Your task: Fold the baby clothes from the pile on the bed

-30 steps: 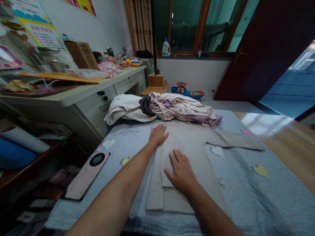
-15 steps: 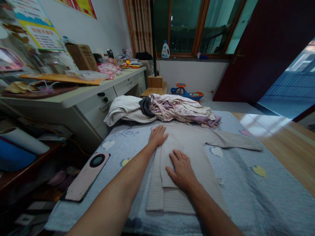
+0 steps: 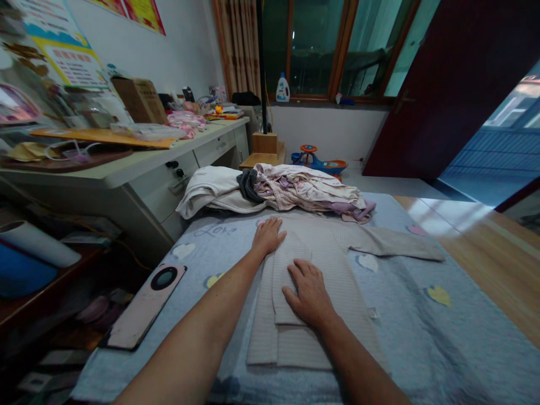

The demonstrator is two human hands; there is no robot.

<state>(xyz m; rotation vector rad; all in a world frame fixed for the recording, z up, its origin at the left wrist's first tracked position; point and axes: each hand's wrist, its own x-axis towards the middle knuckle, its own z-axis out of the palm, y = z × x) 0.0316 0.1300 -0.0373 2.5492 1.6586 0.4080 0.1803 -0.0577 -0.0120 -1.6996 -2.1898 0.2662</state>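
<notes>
A light grey ribbed long-sleeved top [image 3: 337, 287] lies spread on the blue bedspread [image 3: 413, 315]. One sleeve is folded in over its body on the left; the other stretches out to the right. My left hand [image 3: 268, 235] rests flat at the top's upper left, by the shoulder fold, fingers slightly apart. Lower down, my right hand [image 3: 310, 291] presses on the folded-in sleeve, its fingers spread. Neither hand grips the cloth. Part of the top is hidden beneath my right forearm.
A heap of clothes [image 3: 291, 191] lies across the far edge of the bed. A pink phone [image 3: 145, 306] is at the left edge. Beyond it stands a cluttered desk [image 3: 152, 169]. A ride-on toy [image 3: 320, 160] is on the floor near the window wall.
Both hands stay in nearly the same place on the top. The whole view has shifted very slightly; the cloth looks unchanged.
</notes>
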